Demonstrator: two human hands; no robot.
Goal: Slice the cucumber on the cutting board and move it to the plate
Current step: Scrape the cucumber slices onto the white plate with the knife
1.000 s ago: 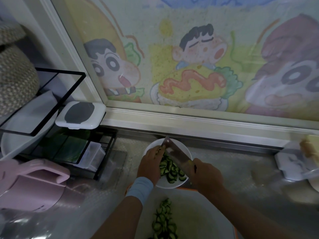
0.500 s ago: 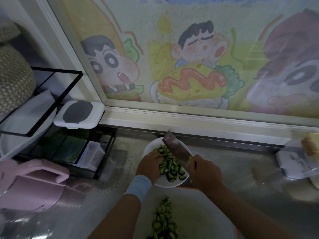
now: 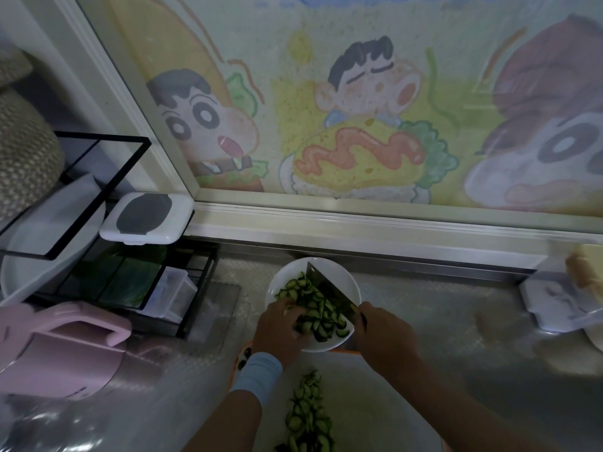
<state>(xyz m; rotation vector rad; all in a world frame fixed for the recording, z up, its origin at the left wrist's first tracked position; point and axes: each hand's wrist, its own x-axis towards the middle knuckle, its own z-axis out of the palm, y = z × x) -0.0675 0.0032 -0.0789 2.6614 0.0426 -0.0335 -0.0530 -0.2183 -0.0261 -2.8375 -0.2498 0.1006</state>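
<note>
Two cucumber piles | plate slices [image 3: 318, 316] now swept off the knife [image 3: 329, 288] onto the plate [image 3: 346, 278] | left hand [image 3: 280, 331] drawn back to near-left rim, fingers bent on slices, grasp unclear | right hand [image 3: 385, 334] clenched round knife handle | board slices [image 3: 308, 415] on near cutting board [image 3: 365, 396] likely go next.

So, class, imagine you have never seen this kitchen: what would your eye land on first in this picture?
The bright cartoon mural covering the wall behind the counter. Below it, centre frame, a white plate heaped with cucumber slices, where the right hand grips a cleaver and the left hand touches the slices. More slices lie on the cutting board nearest the camera.
</note>
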